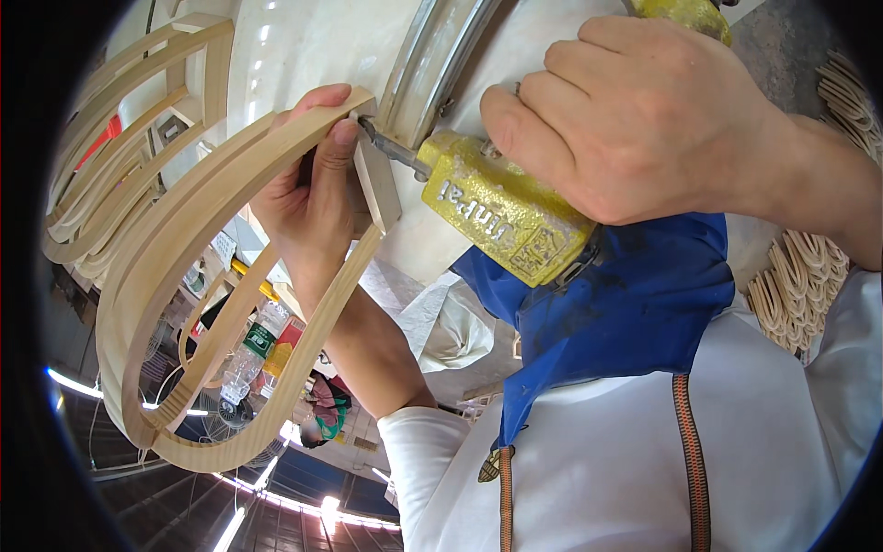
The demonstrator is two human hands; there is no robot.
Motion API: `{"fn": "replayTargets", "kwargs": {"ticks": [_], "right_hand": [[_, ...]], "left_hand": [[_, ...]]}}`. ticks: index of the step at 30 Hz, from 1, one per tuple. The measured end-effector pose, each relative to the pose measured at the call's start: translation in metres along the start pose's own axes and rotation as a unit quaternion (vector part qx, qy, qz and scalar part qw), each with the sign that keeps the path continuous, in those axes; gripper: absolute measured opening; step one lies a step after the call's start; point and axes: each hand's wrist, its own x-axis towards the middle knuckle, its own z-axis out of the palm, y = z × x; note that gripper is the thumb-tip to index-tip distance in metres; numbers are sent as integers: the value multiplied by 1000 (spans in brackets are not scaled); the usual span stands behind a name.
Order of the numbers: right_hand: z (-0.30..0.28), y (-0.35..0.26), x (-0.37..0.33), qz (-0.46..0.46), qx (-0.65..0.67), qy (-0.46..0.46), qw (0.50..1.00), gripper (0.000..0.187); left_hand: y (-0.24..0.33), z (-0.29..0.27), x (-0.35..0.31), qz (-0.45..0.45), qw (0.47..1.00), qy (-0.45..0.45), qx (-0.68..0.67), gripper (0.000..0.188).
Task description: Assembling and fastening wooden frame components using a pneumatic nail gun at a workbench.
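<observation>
My left hand [317, 189] is closed around the upper end of a pale curved wooden frame [193, 198], its thumb beside the corner joint. The frame is made of bent strips joined by a short crosspiece, and it hangs tilted to the left. My right hand [648, 120] wraps around the handle of a yellow nail gun [506, 212]. The metal nose of the gun meets the frame's inner corner, close to my left thumb. Whether it presses on the wood, I cannot tell. A blue apron [625, 294] partly lies behind the gun.
Similar curved wooden frames [198, 55] are stacked at the upper left. Bundles of bent wooden strips [800, 294] lie at the right. A metal rail [437, 64] runs beside the gun. Behind the frame are a plastic bottle [248, 354] and another person [326, 409].
</observation>
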Motion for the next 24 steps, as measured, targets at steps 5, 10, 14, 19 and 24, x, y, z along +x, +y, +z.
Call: {"fn": "replayTargets", "kwargs": {"ticks": [5,10,14,19,24], "right_hand": [[-1,1,0,2,4,-15,1000,8],[-6,3,-1,3,7,-31,999,9],[-12,6,2,1,7,-39,999,10],[-4,31,-4,48,33,-30,998,7],[-9,83,-42,-71,-67,-226,969,23]], "left_hand": [[-2,-2,-1,-12,1000,2,-7,23],[-1,-9,-3,-34,998,-19,44,21],[-2,-1,0,-4,1000,0,23,26],[4,-5,-4,-49,998,8,32,34],[20,-15,-1,-111,992,-49,-40,35]]}}
